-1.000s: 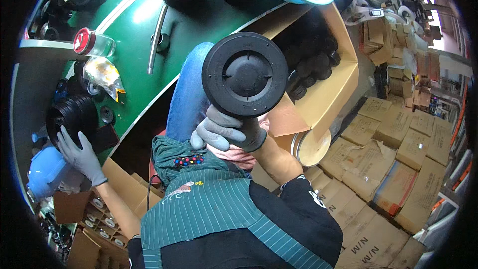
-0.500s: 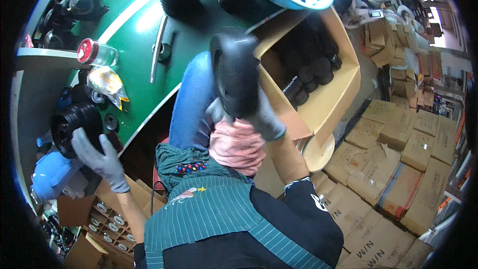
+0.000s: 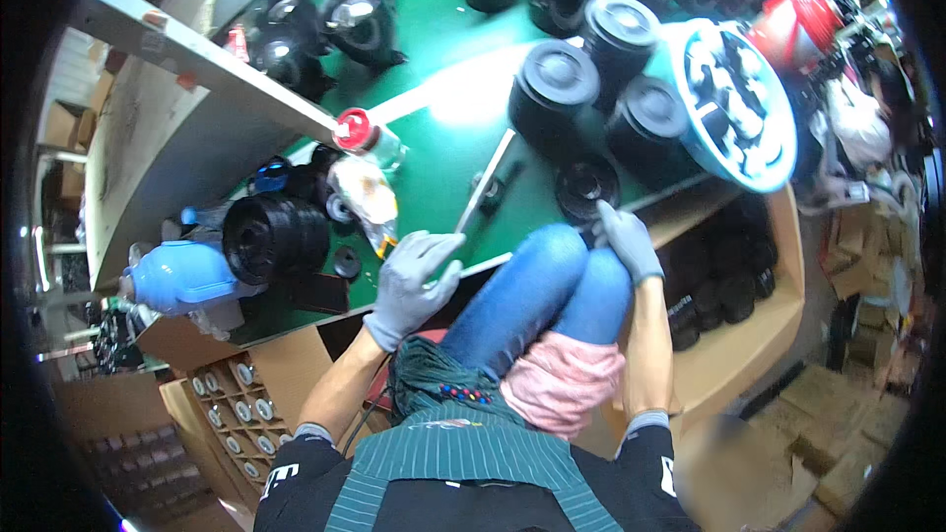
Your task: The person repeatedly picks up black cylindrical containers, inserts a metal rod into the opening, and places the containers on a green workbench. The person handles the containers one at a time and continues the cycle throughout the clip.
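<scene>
I sit at a green table (image 3: 443,108) with my knees in blue jeans under its front edge. My left hand (image 3: 414,281), in a grey glove, hovers at the table's edge with fingers spread and holds nothing. Just beyond its fingertips lies a thin metal rod (image 3: 483,195). My right hand (image 3: 623,238), also gloved, rests flat on my right knee, its fingertips close to a low black ring-shaped part (image 3: 586,187) on the table. Behind that stand black round housings (image 3: 557,89).
A round blue tray (image 3: 739,103) of black parts sits at the right. A red-capped bottle (image 3: 360,131), a stack of black discs (image 3: 271,236) and a blue jug (image 3: 182,276) lie left. An open cardboard box (image 3: 749,355) holds black parts on my right; a compartmented box (image 3: 232,404) is lower left.
My right hand held a black round part up close to the camera; now it holds nothing and rests on my knee. My left hand moved from the black stack to the table edge.
</scene>
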`<state>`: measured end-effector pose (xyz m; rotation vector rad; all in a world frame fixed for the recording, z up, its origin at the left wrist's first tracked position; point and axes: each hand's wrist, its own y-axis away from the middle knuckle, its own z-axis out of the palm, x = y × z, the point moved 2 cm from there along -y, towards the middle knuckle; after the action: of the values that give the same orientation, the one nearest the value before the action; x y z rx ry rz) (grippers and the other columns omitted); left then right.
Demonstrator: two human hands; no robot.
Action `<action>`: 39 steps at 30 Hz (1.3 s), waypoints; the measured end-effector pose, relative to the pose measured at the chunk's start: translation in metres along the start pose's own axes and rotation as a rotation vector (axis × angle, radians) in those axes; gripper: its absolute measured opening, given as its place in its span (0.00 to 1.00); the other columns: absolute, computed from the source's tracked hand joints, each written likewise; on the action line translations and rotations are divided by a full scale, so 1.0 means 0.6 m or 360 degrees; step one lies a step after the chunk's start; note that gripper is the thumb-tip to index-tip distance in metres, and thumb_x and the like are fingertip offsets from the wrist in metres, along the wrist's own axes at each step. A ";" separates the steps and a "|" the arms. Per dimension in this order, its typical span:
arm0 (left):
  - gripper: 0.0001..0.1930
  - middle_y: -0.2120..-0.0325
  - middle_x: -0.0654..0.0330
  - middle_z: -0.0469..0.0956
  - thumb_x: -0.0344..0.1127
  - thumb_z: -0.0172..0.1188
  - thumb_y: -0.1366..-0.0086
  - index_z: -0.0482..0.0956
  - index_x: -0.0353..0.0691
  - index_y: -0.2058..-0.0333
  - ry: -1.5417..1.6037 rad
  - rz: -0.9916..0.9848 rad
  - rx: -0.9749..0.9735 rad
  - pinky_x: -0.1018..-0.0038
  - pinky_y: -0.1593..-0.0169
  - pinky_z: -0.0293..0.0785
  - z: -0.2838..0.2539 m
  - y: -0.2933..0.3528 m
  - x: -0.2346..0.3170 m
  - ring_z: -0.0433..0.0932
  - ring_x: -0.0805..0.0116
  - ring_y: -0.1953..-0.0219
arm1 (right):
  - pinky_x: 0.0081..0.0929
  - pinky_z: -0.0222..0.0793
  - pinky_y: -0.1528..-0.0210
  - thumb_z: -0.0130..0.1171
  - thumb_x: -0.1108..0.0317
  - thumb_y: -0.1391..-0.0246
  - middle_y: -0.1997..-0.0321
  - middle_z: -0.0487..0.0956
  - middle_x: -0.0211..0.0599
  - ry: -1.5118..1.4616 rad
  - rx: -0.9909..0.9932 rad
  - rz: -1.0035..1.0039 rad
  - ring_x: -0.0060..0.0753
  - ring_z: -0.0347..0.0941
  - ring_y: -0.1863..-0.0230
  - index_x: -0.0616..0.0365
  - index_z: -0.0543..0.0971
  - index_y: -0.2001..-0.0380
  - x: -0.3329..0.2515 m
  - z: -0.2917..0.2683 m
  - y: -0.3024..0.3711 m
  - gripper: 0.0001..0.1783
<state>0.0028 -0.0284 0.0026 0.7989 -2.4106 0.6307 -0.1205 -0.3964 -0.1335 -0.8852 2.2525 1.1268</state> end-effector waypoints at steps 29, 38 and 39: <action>0.13 0.59 0.55 0.82 0.25 0.73 0.44 0.83 0.41 0.60 -0.0508 0.0675 -0.0139 0.59 0.49 0.80 -0.281 -0.263 0.081 0.83 0.51 0.52 | 0.53 0.61 0.24 0.77 0.57 0.46 0.25 0.67 0.54 0.0262 0.0954 -0.1814 0.60 0.64 0.25 0.61 0.64 0.23 -0.362 -0.093 0.250 0.52; 0.33 0.40 0.50 0.79 0.24 0.74 0.43 0.79 0.42 0.37 0.0355 0.0762 -0.0292 0.54 0.33 0.73 -0.199 -0.072 0.132 0.76 0.48 0.34 | 0.42 0.75 0.33 0.84 0.73 0.60 0.31 0.79 0.52 -0.0126 0.0146 -0.1662 0.54 0.76 0.30 0.57 0.80 0.57 -0.272 -0.037 0.374 0.27; 0.37 0.38 0.48 0.78 0.24 0.73 0.42 0.74 0.39 0.33 0.0225 0.0615 -0.0209 0.55 0.30 0.72 -0.184 -0.051 0.114 0.76 0.48 0.34 | 0.41 0.75 0.33 0.85 0.73 0.61 0.31 0.79 0.53 -0.0272 0.0199 -0.1487 0.52 0.77 0.30 0.58 0.80 0.57 -0.230 -0.034 0.380 0.27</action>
<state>0.0111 -0.0153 0.1351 0.2241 -2.4604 0.6395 -0.1927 -0.2629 0.0864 -1.4820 1.4364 0.5769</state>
